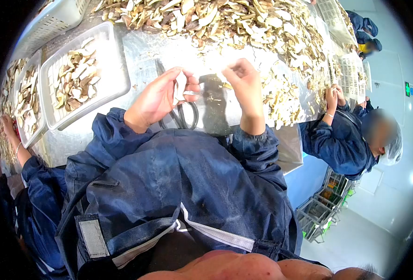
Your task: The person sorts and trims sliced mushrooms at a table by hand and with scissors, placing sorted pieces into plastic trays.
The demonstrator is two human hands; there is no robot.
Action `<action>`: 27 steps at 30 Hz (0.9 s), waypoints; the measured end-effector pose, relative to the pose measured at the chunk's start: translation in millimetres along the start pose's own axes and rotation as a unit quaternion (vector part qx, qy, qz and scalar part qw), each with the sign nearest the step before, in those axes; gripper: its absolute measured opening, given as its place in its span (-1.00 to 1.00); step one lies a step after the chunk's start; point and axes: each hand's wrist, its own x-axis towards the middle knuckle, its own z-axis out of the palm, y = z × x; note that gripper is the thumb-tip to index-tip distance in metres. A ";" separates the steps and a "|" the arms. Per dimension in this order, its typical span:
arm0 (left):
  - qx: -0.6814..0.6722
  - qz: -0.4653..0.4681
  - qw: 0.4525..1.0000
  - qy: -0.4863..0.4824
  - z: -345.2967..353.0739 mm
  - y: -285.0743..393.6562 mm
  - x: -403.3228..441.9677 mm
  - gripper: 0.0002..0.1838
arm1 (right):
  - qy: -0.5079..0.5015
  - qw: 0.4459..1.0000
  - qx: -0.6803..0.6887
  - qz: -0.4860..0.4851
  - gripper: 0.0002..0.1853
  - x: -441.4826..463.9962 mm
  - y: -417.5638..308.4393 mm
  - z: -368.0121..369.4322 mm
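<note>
A pale, dried mushroom slice [180, 87] stands on edge in the left hand [153, 95], held between thumb and curled fingers. It looks thin and probably brittle, so a light pinch near its rim suits it better than a squeeze, with the broad face turned to the light. At the slice's 3 o'clock, the right hand [246, 88] is narrow, thumb close to the forefinger; glare and blur hide whether anything sits between them. Keeping that hand clear of the face gives the best view of it. At 6 o'clock lie black loop handles [182, 116], apparently scissors. A clear plastic tray [122, 70] with slices stands at 9 o'clock; a mushroom heap [244, 21] spreads from 12 to 2.
</note>
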 end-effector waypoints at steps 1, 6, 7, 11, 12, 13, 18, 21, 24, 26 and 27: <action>-0.014 -0.012 1.000 0.013 4.9 1.5 -0.8 -0.55 | -0.033 0.998 0.053 -0.003 -0.88 -5.7 -12.5 8.0; -0.012 -0.050 0.998 0.043 15.2 9.3 -5.2 -0.56 | 0.015 0.978 -0.205 -0.046 -0.78 19.1 -19.0 21.7; -0.010 -0.051 0.998 0.034 9.2 7.7 -5.6 -0.57 | 0.088 0.942 -0.304 -0.110 -0.77 34.9 2.6 17.9; -0.006 -0.036 0.998 0.045 -1.1 6.1 -4.6 -0.60 | 0.110 0.910 -0.386 -0.105 -0.75 44.6 14.6 8.2; -0.003 -0.025 0.999 0.046 -2.2 5.8 -4.9 -0.60 | 0.097 0.917 -0.375 -0.094 -0.75 41.3 12.9 6.8; 0.001 -0.016 0.999 0.046 -2.7 4.8 -5.2 -0.59 | 0.079 0.940 -0.325 -0.065 -0.75 39.7 12.0 6.0; -0.009 -0.034 0.993 0.115 23.4 12.5 -6.4 -0.59 | -0.091 0.996 0.015 0.003 -0.77 19.5 -27.4 20.8; -0.017 -0.027 0.994 0.105 25.1 13.9 -6.2 -0.59 | -0.053 0.986 -0.145 -0.059 -0.75 30.8 -25.6 35.9; -0.009 -0.026 0.995 0.096 11.3 10.3 -6.1 -0.60 | 0.016 0.944 -0.304 -0.130 -0.68 56.1 -2.0 41.2; -0.007 -0.021 0.995 0.094 3.6 8.4 -6.5 -0.60 | 0.029 0.933 -0.335 -0.125 -0.67 60.0 7.0 43.9; -0.008 -0.014 0.996 0.089 1.8 7.7 -6.1 -0.61 | 0.023 0.943 -0.314 -0.108 -0.69 57.7 5.7 43.3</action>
